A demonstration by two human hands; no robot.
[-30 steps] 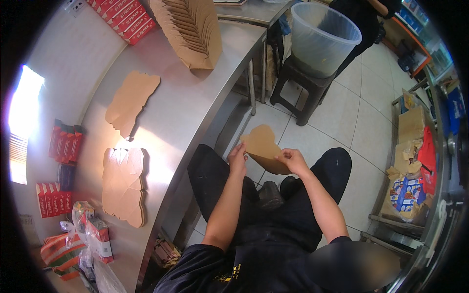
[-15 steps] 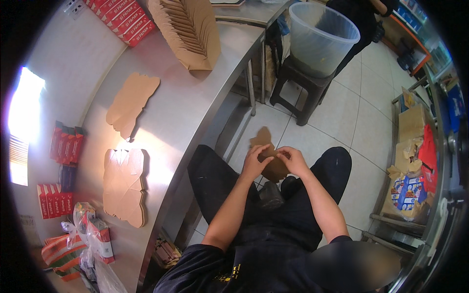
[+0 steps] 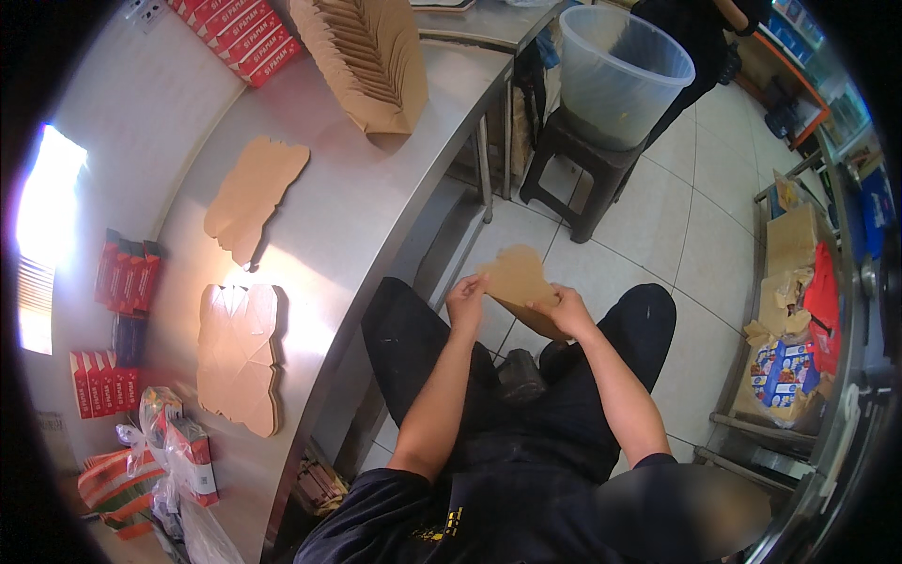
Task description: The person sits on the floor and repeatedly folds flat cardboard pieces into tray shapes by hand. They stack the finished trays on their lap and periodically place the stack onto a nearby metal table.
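Between my knees, above the tiled floor, I hold a brown die-cut cardboard sheet (image 3: 520,280). My left hand (image 3: 465,301) pinches its left edge. My right hand (image 3: 567,312) grips the lower right side, with the thumb lying on the face of the sheet. On the steel table to my left lie two stacks of flat cardboard blanks: a smaller stack (image 3: 256,193) farther off and a thicker stack (image 3: 237,362) nearer me. A row of nested, folded cardboard pieces (image 3: 404,89) stands at the table's far end.
Red boxes (image 3: 235,38) line the back of the steel table (image 3: 348,207), with plastic-wrapped packages (image 3: 193,461) nearer me. Ahead, a translucent tub (image 3: 620,85) sits on a dark stool (image 3: 587,174), with another person (image 3: 691,56) behind. A shelf of packages (image 3: 789,362) stands right.
The cardboard sheet has turned and now shows a broader face. My left hand has moved left to its edge, so my hands are farther apart.
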